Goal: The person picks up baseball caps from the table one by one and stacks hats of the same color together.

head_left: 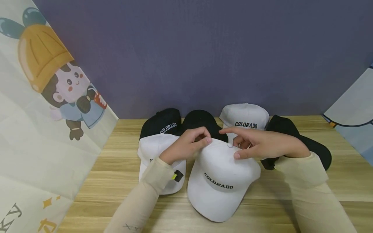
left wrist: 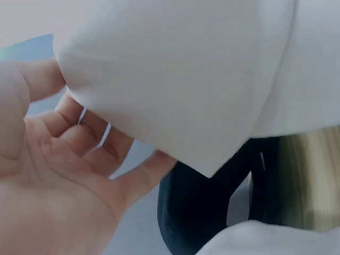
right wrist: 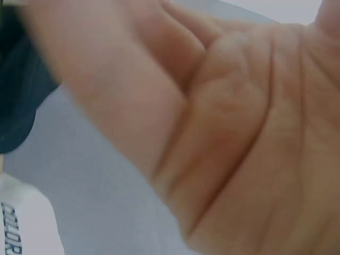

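A white baseball cap (head_left: 225,161) with dark COLORADO lettering is tilted up in front of me, brim toward me. At its back left edge, my left hand (head_left: 186,145) pinches the fabric between thumb and fingers. The left wrist view has the white cap (left wrist: 175,79) filling the top, with fingers of the left hand (left wrist: 64,170) tucked behind its edge. My right hand (head_left: 266,142) hovers over the cap's right back side, index finger stretched out, thumb overlapping the crown. In the right wrist view the palm of the right hand (right wrist: 239,138) shows nothing gripped.
Behind and left stand a black COLORADO cap (head_left: 163,122) and a white cap (head_left: 157,145). Another black cap (head_left: 201,121) and a white COLORADO cap (head_left: 246,115) sit at the back. Black cap pieces (head_left: 316,149) lie right. A dark wall (head_left: 204,58) rises behind the wooden table (head_left: 116,155).
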Motion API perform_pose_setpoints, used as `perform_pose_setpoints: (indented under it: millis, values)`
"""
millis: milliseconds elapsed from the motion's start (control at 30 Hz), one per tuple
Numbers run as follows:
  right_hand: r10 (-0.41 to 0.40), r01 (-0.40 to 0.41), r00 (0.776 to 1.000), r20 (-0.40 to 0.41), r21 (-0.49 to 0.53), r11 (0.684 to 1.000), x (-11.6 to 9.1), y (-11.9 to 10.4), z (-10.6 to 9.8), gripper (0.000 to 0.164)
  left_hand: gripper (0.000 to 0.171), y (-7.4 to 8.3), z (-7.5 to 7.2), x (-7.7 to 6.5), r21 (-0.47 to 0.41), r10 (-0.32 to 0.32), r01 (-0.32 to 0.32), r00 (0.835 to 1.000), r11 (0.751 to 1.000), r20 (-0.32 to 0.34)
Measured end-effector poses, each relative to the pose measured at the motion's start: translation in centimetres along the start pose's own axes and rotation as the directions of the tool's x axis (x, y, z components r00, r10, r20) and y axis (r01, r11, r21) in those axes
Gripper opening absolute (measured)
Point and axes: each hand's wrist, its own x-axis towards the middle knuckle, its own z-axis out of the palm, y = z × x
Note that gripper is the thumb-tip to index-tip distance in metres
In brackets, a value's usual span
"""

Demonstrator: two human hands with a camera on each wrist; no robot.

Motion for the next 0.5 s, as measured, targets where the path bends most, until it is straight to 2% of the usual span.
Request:
perform_pose_setpoints:
  millis: [100, 233, 500]
  values:
    - [-0.016, 0.017, 1.000, 0.020, -0.061, 0.998, -0.3, 0.5, -0.3, 0.066, 0.018, -0.3, -0.5, -0.1, 0.041, -0.045, 0.046, 0.998, 0.998, -0.041]
    - [-0.050, 0.050, 0.999, 0.008, -0.132, 0.990, 0.0, 1.5, -0.7, 0.061, 0.019, -0.1, -0.9, -0.2, 0.076, -0.096, 0.100, 0.994, 0.992, -0.058]
    - [-0.106, 0.100, 0.994, -0.023, -0.189, 0.977, 1.1, 2.7, -0.6, 0.054, 0.022, -1.0, -0.9, -0.2, 0.096, -0.141, 0.143, 0.990, 0.985, -0.022]
